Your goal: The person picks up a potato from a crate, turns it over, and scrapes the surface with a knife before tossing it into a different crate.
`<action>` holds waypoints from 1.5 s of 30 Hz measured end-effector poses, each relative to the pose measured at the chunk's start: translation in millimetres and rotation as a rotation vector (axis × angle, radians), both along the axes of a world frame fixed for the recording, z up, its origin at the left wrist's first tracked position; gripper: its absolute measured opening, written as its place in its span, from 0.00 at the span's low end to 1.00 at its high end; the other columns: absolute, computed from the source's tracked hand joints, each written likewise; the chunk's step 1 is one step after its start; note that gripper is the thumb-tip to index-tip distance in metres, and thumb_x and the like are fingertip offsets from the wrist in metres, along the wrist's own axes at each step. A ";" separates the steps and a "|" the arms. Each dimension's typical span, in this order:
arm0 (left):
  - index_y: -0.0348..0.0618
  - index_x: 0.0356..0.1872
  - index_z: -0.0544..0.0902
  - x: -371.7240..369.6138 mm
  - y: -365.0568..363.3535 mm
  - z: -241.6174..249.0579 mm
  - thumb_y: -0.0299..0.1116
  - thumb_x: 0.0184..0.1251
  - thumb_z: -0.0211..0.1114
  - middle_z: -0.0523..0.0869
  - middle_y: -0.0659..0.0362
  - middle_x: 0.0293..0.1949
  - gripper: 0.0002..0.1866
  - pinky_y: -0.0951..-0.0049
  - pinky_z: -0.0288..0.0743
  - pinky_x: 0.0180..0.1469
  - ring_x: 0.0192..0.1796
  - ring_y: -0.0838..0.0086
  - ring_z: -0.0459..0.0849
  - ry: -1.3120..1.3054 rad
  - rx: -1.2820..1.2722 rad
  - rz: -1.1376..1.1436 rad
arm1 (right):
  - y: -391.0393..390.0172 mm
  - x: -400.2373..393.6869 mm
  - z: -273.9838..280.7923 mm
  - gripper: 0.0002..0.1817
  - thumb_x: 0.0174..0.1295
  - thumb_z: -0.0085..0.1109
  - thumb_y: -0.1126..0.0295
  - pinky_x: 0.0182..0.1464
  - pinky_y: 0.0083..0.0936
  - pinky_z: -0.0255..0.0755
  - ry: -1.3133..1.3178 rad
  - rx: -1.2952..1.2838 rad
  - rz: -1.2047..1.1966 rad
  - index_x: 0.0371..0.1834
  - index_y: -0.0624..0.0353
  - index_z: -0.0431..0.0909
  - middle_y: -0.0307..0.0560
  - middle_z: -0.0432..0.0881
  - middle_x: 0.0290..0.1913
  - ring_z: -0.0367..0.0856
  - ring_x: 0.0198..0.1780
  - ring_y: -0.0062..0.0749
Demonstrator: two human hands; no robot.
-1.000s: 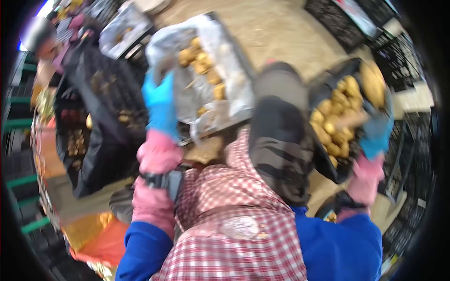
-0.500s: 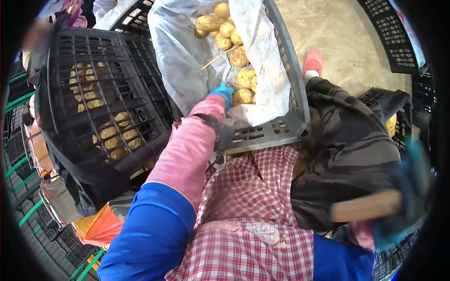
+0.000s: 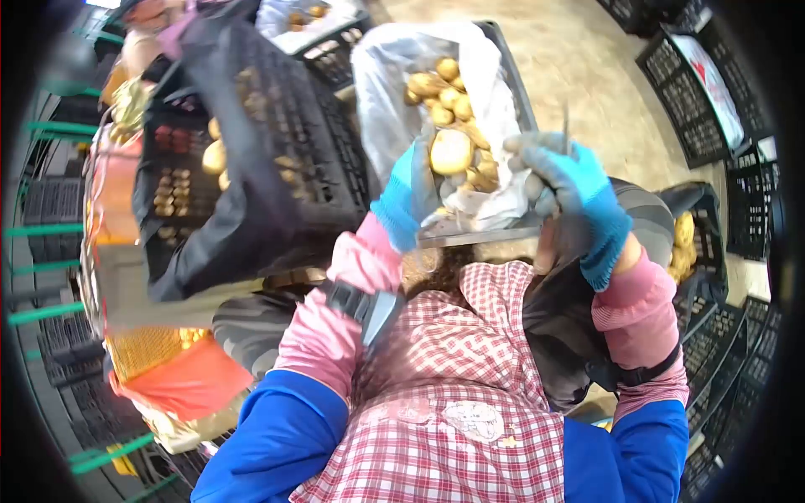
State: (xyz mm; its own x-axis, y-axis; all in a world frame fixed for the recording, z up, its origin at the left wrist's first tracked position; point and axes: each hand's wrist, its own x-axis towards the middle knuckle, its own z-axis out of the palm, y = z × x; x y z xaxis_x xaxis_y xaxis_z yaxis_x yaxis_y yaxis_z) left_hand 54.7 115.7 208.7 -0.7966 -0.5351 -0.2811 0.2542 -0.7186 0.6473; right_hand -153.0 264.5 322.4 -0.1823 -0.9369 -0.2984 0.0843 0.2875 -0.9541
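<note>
**Potato lifted from the lined crate**

Head view: raised since half a second ago, left hand (image 3: 408,199) now cupped around a potato (image 3: 451,152), above the plastic-lined crate (image 3: 513,80) at 12 o'clock. Right hand (image 3: 563,180), up from 4 o'clock, curled around a thin blade. Black crate (image 3: 277,142) crowding 10 o'clock; potato tub (image 3: 686,243) at 3.

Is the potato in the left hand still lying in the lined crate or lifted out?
Lifted out. The left hand holds the potato above the other potatoes in the lined crate.

Blue gloves, pink cuffs w/ blue sleeves, red-checked apron, black wrist straps.
</note>
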 end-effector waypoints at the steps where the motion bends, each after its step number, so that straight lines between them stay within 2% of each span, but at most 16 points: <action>1: 0.39 0.55 0.79 13.8 19.2 30.7 0.59 0.80 0.46 0.87 0.49 0.40 0.30 0.81 0.78 0.24 0.27 0.72 0.85 0.011 -0.002 0.073 | 2.8 5.9 -19.5 0.13 0.63 0.59 0.71 0.37 0.24 0.76 0.199 -0.064 0.112 0.49 0.60 0.84 0.44 0.82 0.37 0.78 0.31 0.26; 9: 0.43 0.61 0.76 231.9 104.7 232.9 0.62 0.76 0.52 0.86 0.46 0.45 0.32 0.78 0.80 0.31 0.32 0.66 0.84 0.232 -0.393 0.581 | 43.5 80.0 -65.5 0.08 0.62 0.62 0.70 0.21 0.22 0.69 -0.012 0.149 0.663 0.36 0.65 0.83 0.44 0.84 0.26 0.77 0.19 0.25; 15: 0.42 0.52 0.77 504.3 13.9 344.8 0.52 0.76 0.57 0.84 0.54 0.45 0.22 0.73 0.85 0.38 0.41 0.67 0.84 -0.009 -0.761 1.148 | 40.8 85.3 -46.9 0.07 0.63 0.58 0.73 0.24 0.24 0.74 0.007 0.408 0.534 0.35 0.66 0.85 0.47 0.87 0.29 0.82 0.22 0.29; 18: 0.41 0.45 0.77 464.2 19.5 351.9 0.44 0.78 0.56 0.83 0.56 0.44 0.15 0.72 0.82 0.44 0.41 0.71 0.82 0.014 -0.653 1.106 | 22.6 70.8 -35.4 0.06 0.62 0.61 0.71 0.22 0.26 0.73 0.010 0.303 0.522 0.36 0.62 0.85 0.48 0.84 0.27 0.81 0.22 0.31; 19: 0.41 0.50 0.79 402.6 15.3 342.4 0.39 0.80 0.53 0.83 0.58 0.42 0.13 0.75 0.78 0.45 0.41 0.75 0.80 0.429 -0.812 0.296 | 22.6 55.9 -35.6 0.07 0.64 0.59 0.71 0.26 0.25 0.73 -0.009 0.265 0.473 0.39 0.62 0.84 0.47 0.84 0.29 0.81 0.25 0.30; 20: 0.39 0.57 0.78 321.0 73.2 331.4 0.36 0.81 0.52 0.82 0.60 0.42 0.15 0.76 0.76 0.45 0.41 0.78 0.79 -0.051 -0.870 0.832 | 17.2 48.8 -20.8 0.08 0.66 0.58 0.71 0.29 0.24 0.73 -0.040 0.212 0.408 0.42 0.62 0.83 0.47 0.84 0.32 0.81 0.29 0.29; 21: 0.36 0.61 0.77 270.2 86.8 297.6 0.34 0.80 0.52 0.83 0.59 0.44 0.17 0.77 0.76 0.43 0.39 0.78 0.80 -0.109 -0.861 0.812 | 13.7 35.7 -7.3 0.09 0.68 0.56 0.70 0.33 0.23 0.74 -0.083 0.175 0.326 0.45 0.63 0.82 0.47 0.83 0.35 0.81 0.32 0.29; 23: 0.34 0.51 0.84 174.5 95.6 261.9 0.33 0.78 0.55 0.86 0.59 0.42 0.14 0.77 0.78 0.43 0.41 0.79 0.83 -0.524 -1.354 -0.069 | 1.7 10.8 19.2 0.12 0.71 0.53 0.70 0.40 0.22 0.74 -0.203 0.089 0.147 0.51 0.63 0.80 0.47 0.83 0.40 0.81 0.39 0.27; 26: 0.35 0.51 0.84 75.4 95.0 139.8 0.28 0.71 0.65 0.86 0.63 0.41 0.11 0.77 0.77 0.43 0.39 0.82 0.81 -0.569 -0.606 -0.053 | -8.3 -16.3 27.3 0.16 0.76 0.48 0.69 0.51 0.19 0.75 -0.204 -0.113 -0.002 0.60 0.64 0.78 0.46 0.82 0.49 0.80 0.49 0.25; 29: 0.37 0.49 0.84 8.1 0.0 12.9 0.24 0.68 0.60 0.88 0.59 0.40 0.11 0.73 0.79 0.44 0.40 0.77 0.85 -0.704 -0.772 -0.039 | -20.8 -20.6 -0.6 0.17 0.75 0.53 0.63 0.42 0.15 0.74 0.279 -0.413 0.044 0.56 0.63 0.80 0.37 0.81 0.40 0.78 0.39 0.15; 31: 0.41 0.49 0.86 -17.1 -64.6 -102.1 0.31 0.59 0.65 0.89 0.48 0.44 0.16 0.63 0.80 0.50 0.46 0.59 0.88 -0.937 -1.161 -0.204 | -15.9 -15.1 34.0 0.20 0.72 0.57 0.60 0.38 0.15 0.74 -0.151 0.090 -0.002 0.59 0.64 0.78 0.36 0.81 0.40 0.78 0.36 0.13; 33: 0.39 0.52 0.86 -38.9 -95.9 -213.6 0.45 0.57 0.70 0.89 0.46 0.46 0.25 0.62 0.80 0.54 0.50 0.57 0.88 -1.122 -1.207 -0.808 | -21.7 -15.7 32.3 0.22 0.72 0.57 0.58 0.36 0.14 0.72 -0.010 0.028 -0.056 0.59 0.65 0.78 0.36 0.79 0.36 0.76 0.34 0.13; 35: 0.37 0.54 0.85 -33.4 -63.8 -309.1 0.53 0.53 0.72 0.88 0.44 0.49 0.33 0.62 0.80 0.57 0.52 0.55 0.88 -1.276 -1.230 -0.804 | -24.9 -19.6 39.5 0.22 0.72 0.56 0.58 0.35 0.14 0.71 0.004 -0.003 -0.140 0.58 0.65 0.78 0.37 0.77 0.34 0.74 0.33 0.13; 39: 0.30 0.63 0.77 -49.0 -43.1 -258.5 0.57 0.46 0.79 0.88 0.43 0.51 0.47 0.61 0.79 0.60 0.54 0.54 0.87 -1.368 -0.888 -1.022 | -27.5 -30.2 61.9 0.20 0.72 0.54 0.60 0.36 0.14 0.70 -0.027 0.018 -0.262 0.57 0.65 0.79 0.38 0.77 0.35 0.73 0.32 0.14; 43: 0.35 0.60 0.79 -17.6 -55.9 -294.6 0.49 0.58 0.75 0.88 0.53 0.44 0.35 0.65 0.84 0.47 0.43 0.65 0.88 -0.869 -0.342 -0.231 | -24.3 -37.7 49.9 0.19 0.71 0.56 0.62 0.38 0.14 0.68 0.104 -0.072 -0.229 0.57 0.65 0.79 0.38 0.79 0.39 0.73 0.37 0.14; 45: 0.39 0.63 0.76 -32.5 -46.7 -156.2 0.48 0.69 0.66 0.86 0.51 0.52 0.28 0.61 0.85 0.52 0.48 0.63 0.88 -0.685 -0.094 -0.050 | -21.0 -31.8 48.0 0.19 0.69 0.58 0.64 0.38 0.14 0.67 0.106 -0.067 -0.215 0.57 0.64 0.79 0.38 0.81 0.42 0.72 0.37 0.13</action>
